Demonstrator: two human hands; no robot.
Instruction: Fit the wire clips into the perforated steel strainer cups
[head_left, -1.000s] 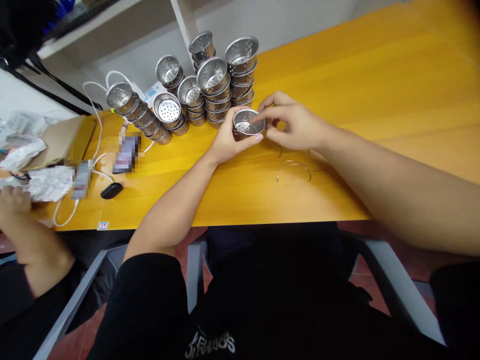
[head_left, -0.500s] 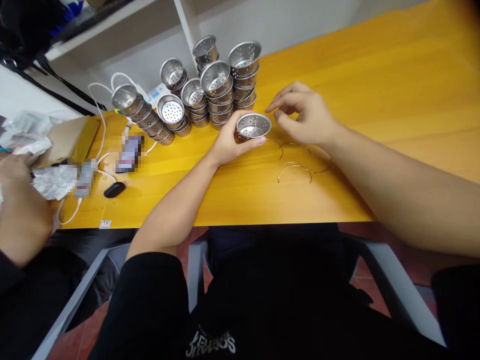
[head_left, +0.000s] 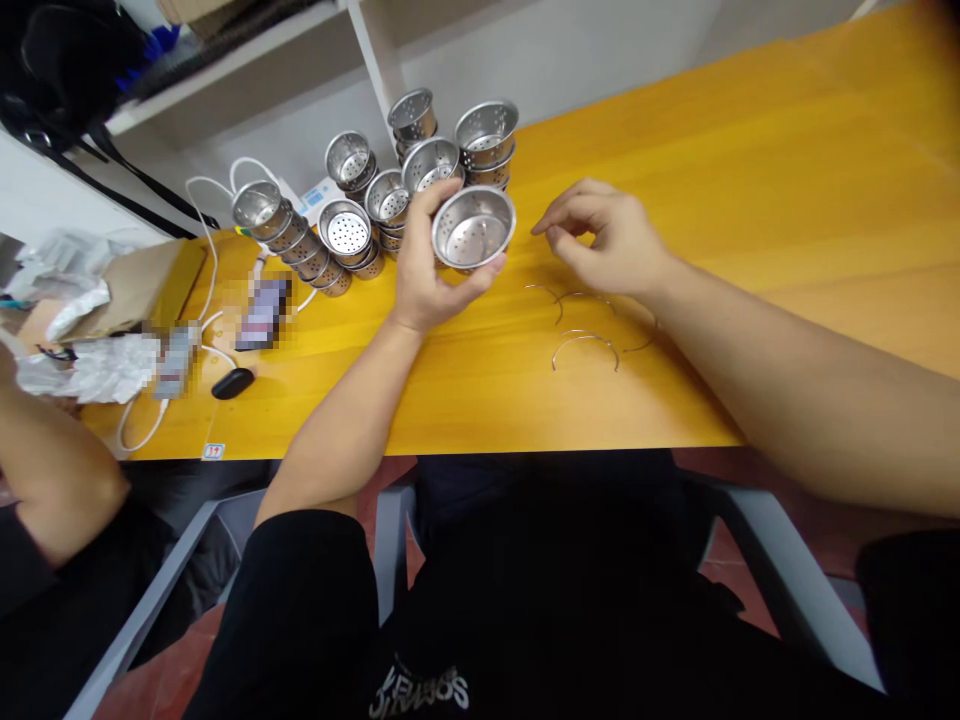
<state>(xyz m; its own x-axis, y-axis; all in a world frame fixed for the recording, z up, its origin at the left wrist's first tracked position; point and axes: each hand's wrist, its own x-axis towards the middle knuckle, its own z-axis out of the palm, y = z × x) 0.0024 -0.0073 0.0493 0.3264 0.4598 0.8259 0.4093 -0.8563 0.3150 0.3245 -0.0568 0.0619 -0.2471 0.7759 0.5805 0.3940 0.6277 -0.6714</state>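
Note:
My left hand (head_left: 424, 265) is closed around a perforated metal cup (head_left: 474, 228), thumb at the near side and fingers at the far side. The cup is raised above the table and tilted so that its inside faces me. Behind it stand several stacks of similar perforated cups (head_left: 345, 230), partly hidden by the hand and the held cup. To the right, my right hand (head_left: 604, 235) hovers over the table with fingers loosely bent and apart, and nothing visible between them. Below it lie several thin curved wires (head_left: 585, 338) on the tabletop, one partly hidden by my right forearm.
A blurred phone (head_left: 262, 312), a black oval device (head_left: 232, 383) and white cables lie left on the yellow table (head_left: 450, 400). Farther left are a cardboard box (head_left: 139, 285), crumpled plastic (head_left: 112, 365) and another person's arm (head_left: 56, 455). A white shelf (head_left: 232, 60) runs along the back.
My left hand has lifted the cup up and to the left, tilting its opening towards me. My right hand has stayed nearly in place. The other person's arm has shifted.

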